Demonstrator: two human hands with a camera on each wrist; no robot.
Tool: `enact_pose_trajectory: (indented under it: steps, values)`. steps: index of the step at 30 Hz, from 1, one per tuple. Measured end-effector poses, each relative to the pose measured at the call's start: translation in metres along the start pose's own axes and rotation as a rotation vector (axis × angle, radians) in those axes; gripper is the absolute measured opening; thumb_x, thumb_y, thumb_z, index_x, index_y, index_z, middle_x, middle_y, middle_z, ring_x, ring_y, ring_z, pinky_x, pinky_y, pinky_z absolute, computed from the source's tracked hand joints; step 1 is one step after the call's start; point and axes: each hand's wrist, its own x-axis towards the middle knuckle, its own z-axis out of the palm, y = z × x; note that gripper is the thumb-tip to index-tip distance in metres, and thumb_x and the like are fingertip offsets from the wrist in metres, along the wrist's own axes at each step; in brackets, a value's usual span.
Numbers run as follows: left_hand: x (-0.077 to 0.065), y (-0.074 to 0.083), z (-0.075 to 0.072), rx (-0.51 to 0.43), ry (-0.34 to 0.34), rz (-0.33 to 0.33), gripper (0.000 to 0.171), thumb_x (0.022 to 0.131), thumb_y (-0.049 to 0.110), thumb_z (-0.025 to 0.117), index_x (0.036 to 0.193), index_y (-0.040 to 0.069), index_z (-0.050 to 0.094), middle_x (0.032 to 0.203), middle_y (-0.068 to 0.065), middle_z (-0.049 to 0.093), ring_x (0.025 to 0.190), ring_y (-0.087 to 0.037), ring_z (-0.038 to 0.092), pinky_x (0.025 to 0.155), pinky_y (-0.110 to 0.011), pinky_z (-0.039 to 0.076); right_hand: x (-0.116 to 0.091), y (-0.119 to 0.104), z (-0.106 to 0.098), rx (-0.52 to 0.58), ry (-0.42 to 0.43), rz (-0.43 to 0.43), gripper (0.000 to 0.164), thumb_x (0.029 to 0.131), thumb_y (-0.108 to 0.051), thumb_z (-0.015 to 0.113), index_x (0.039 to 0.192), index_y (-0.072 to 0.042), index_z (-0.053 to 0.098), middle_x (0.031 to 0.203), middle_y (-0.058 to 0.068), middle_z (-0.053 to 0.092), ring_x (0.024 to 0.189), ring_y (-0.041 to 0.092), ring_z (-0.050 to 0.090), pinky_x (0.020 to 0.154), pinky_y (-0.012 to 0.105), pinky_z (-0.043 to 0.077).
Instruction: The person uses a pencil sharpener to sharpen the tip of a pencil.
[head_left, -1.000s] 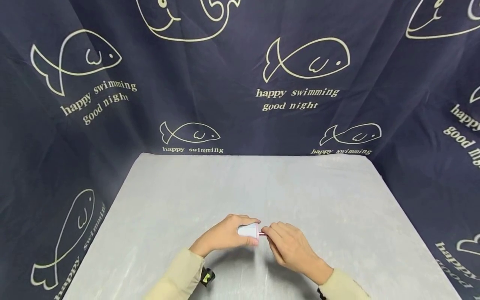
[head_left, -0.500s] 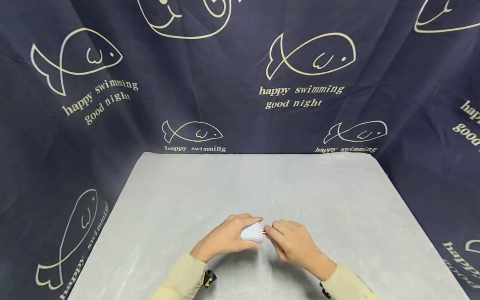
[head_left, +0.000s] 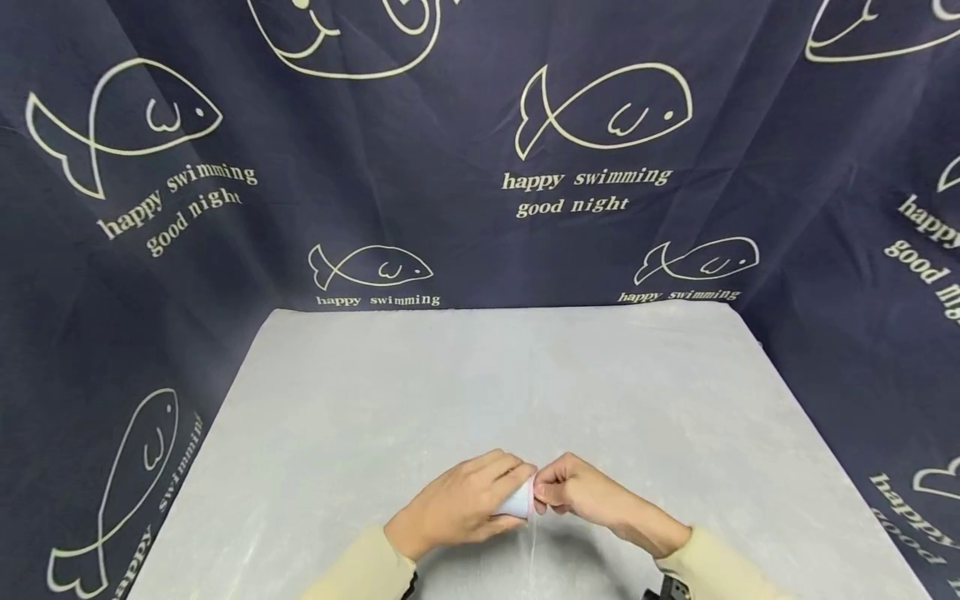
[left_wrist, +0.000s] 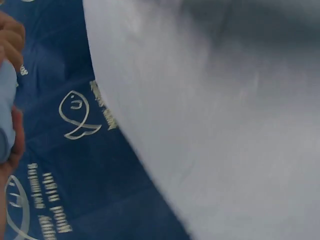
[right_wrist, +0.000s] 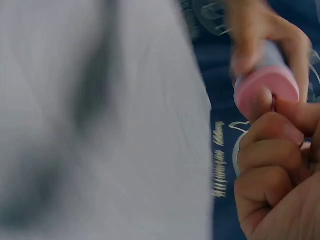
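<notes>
My left hand (head_left: 467, 506) wraps round a light blue, cup-shaped body (head_left: 514, 504), which lies sideways with its pink end (right_wrist: 272, 80) turned to the right. In the left wrist view, part of the blue body (left_wrist: 6, 95) shows at the left edge. My right hand (head_left: 581, 493) is right at the pink end, where thumb and index finger pinch a thin dark-red stick (right_wrist: 273, 103) at the middle of that face. Most of the stick is hidden by the fingertips. The other right fingers (right_wrist: 267, 155) are curled in.
A pale grey-white table (head_left: 420, 383) lies beneath both hands. Behind it and at its sides hangs a dark blue curtain (head_left: 465, 167) with fish drawings and lettering. Cream sleeves (head_left: 367, 567) cover both forearms, and a black wrist device (head_left: 666, 590) shows by the right cuff.
The right hand has closed in on the pink end and turned at the wrist; the bit of stick seen between hands earlier is now covered. Both hands sit slightly lower in the head view.
</notes>
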Motion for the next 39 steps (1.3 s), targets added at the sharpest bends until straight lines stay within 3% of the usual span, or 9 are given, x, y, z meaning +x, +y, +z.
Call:
enact_pose_trajectory:
  steps: [4, 7, 15, 22, 27, 30, 34, 37, 39]
  values:
    - [0.001, 0.001, -0.002, 0.250, 0.045, 0.108, 0.057, 0.070, 0.036, 0.082, 0.113, 0.006, 0.059, 0.101, 0.002, 0.062, 0.085, -0.009, 0.059, 0.079, -0.018, 0.050, 0.003, 0.004, -0.003, 0.181, -0.085, 0.079, 0.034, 0.092, -0.013, 0.052, 0.078, 0.018, 0.053, 0.049, -0.012, 0.031, 0.042, 0.003, 0.016, 0.039, 0.018, 0.013]
    - [-0.002, -0.002, -0.003, 0.190, -0.012, 0.027, 0.056, 0.073, 0.035, 0.081, 0.115, 0.006, 0.060, 0.103, 0.001, 0.062, 0.090, -0.009, 0.060, 0.081, -0.017, 0.050, 0.002, 0.008, 0.004, -0.099, 0.043, -0.083, 0.029, 0.096, -0.016, 0.049, 0.081, 0.008, 0.058, 0.054, -0.013, 0.035, 0.045, -0.001, 0.024, 0.040, 0.017, 0.020]
    - [0.000, -0.018, -0.008, -0.621, -0.247, -0.543, 0.046, 0.082, 0.032, 0.074, 0.119, 0.008, 0.064, 0.096, 0.003, 0.066, 0.069, 0.002, 0.051, 0.058, -0.013, 0.045, 0.007, 0.033, 0.020, -1.131, 0.703, -0.781, 0.032, 0.104, -0.024, 0.035, 0.088, -0.011, 0.060, 0.070, -0.008, 0.046, 0.058, 0.004, 0.036, 0.049, 0.015, 0.028]
    - [-0.002, -0.026, -0.015, -1.109, -0.278, -0.672, 0.030, 0.083, 0.018, 0.073, 0.110, 0.005, 0.070, 0.091, 0.003, 0.070, 0.069, 0.000, 0.056, 0.061, -0.016, 0.047, 0.018, 0.027, 0.024, -1.305, 0.916, -1.062, 0.035, 0.102, -0.022, 0.038, 0.080, -0.009, 0.062, 0.065, -0.002, 0.045, 0.053, 0.011, 0.034, 0.049, 0.018, 0.021]
    - [-0.008, -0.030, -0.009, -1.159, -0.259, -0.591, 0.031, 0.083, 0.012, 0.071, 0.111, -0.002, 0.067, 0.096, -0.012, 0.071, 0.069, 0.000, 0.056, 0.060, -0.016, 0.047, 0.015, 0.017, 0.032, -1.252, 0.769, -0.887, 0.036, 0.102, -0.024, 0.037, 0.069, -0.015, 0.050, 0.058, -0.008, 0.037, 0.046, 0.002, 0.026, 0.042, 0.013, 0.017]
    - [-0.009, -0.027, -0.007, -0.939, -0.262, -0.471, 0.034, 0.084, 0.017, 0.072, 0.113, 0.002, 0.066, 0.098, -0.010, 0.068, 0.072, 0.002, 0.053, 0.060, -0.013, 0.046, 0.010, 0.010, 0.032, -0.910, 0.460, -0.532, 0.035, 0.099, -0.026, 0.045, 0.065, -0.018, 0.046, 0.055, -0.015, 0.032, 0.046, -0.004, 0.022, 0.041, 0.013, 0.019]
    - [-0.007, -0.018, -0.007, -0.198, -0.175, -0.105, 0.045, 0.080, 0.032, 0.076, 0.114, 0.007, 0.062, 0.101, 0.001, 0.063, 0.084, -0.003, 0.054, 0.074, -0.013, 0.047, 0.013, 0.005, 0.018, -0.173, 0.090, -0.072, 0.036, 0.097, -0.018, 0.049, 0.068, 0.003, 0.046, 0.054, -0.012, 0.032, 0.046, 0.000, 0.023, 0.042, 0.017, 0.020]
    - [-0.005, -0.014, -0.004, 0.211, -0.022, 0.098, 0.055, 0.073, 0.040, 0.078, 0.113, 0.007, 0.059, 0.102, 0.003, 0.061, 0.088, -0.009, 0.057, 0.081, -0.019, 0.048, 0.016, 0.006, 0.005, 0.112, -0.074, 0.072, 0.038, 0.097, -0.014, 0.045, 0.078, 0.018, 0.042, 0.053, -0.009, 0.032, 0.044, 0.003, 0.021, 0.041, 0.018, 0.017]
    - [-0.004, -0.014, -0.001, 0.276, 0.028, 0.141, 0.057, 0.070, 0.040, 0.079, 0.112, 0.006, 0.060, 0.101, 0.003, 0.062, 0.087, -0.009, 0.058, 0.081, -0.020, 0.049, 0.015, 0.008, 0.000, 0.109, -0.103, 0.073, 0.038, 0.098, -0.015, 0.045, 0.078, 0.018, 0.043, 0.053, -0.010, 0.033, 0.045, 0.004, 0.021, 0.041, 0.018, 0.017]
